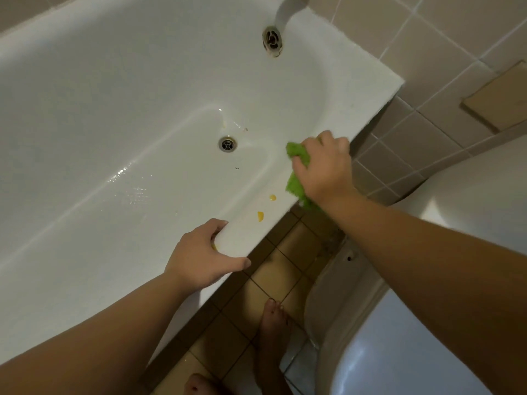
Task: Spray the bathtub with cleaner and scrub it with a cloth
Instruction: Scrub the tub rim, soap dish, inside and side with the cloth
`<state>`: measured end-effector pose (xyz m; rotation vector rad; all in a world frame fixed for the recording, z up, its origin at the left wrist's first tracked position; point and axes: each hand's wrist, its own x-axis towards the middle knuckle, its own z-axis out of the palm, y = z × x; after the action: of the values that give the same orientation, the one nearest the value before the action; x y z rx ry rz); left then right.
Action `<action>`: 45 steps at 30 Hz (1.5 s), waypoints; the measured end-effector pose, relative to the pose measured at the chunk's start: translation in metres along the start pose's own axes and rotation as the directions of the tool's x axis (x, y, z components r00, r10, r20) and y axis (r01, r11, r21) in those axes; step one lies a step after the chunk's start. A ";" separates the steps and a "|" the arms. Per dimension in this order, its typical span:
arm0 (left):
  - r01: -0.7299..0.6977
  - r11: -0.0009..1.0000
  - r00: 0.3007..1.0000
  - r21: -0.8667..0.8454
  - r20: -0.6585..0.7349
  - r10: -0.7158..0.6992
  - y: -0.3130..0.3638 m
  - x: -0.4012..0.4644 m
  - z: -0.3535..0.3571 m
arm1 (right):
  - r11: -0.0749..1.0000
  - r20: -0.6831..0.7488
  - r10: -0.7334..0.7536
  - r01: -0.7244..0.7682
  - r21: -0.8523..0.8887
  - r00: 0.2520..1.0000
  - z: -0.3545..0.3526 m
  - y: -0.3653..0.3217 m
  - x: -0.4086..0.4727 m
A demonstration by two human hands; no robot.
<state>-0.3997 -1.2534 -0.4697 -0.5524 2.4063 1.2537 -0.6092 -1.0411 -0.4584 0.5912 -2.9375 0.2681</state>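
The white bathtub (119, 115) fills the left and middle of the view, its floor wet and shiny around the drain (227, 144). My right hand (323, 169) grips a crumpled green cloth (296, 155) and holds it against the near rim, close to the tub's corner. My left hand (204, 256) grips the same rim further left, fingers curled over the inner edge and thumb along the outside. Two yellow spots (260, 216) lie on the rim between my hands. No spray bottle is in view.
An overflow fitting (272, 41) sits on the tub's end wall under a spout (288, 11). Beige wall tiles run to the right. A white toilet (427, 337) stands at lower right. My bare feet (273, 332) are on the brown tiled floor beside the tub.
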 end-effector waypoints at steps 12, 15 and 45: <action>-0.004 1.000 1.000 -0.012 0.005 0.004 -0.002 -0.008 -0.004 | 0.938 0.140 -0.056 0.004 0.346 0.989 -0.017 -0.075 -0.023; -0.033 0.999 0.999 -0.039 -0.014 0.033 -0.004 -0.012 -0.003 | 0.941 0.126 -0.303 0.275 0.198 0.945 -0.007 -0.093 -0.076; -0.073 0.997 0.997 0.033 -0.026 0.074 -0.015 -0.011 0.000 | 0.998 0.046 0.047 -0.045 -0.041 0.998 -0.002 -0.028 -0.020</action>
<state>-0.3830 -1.2599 -0.4745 -0.4789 2.4850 1.2430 -0.5794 -1.0587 -0.4554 0.5323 -2.9968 0.2032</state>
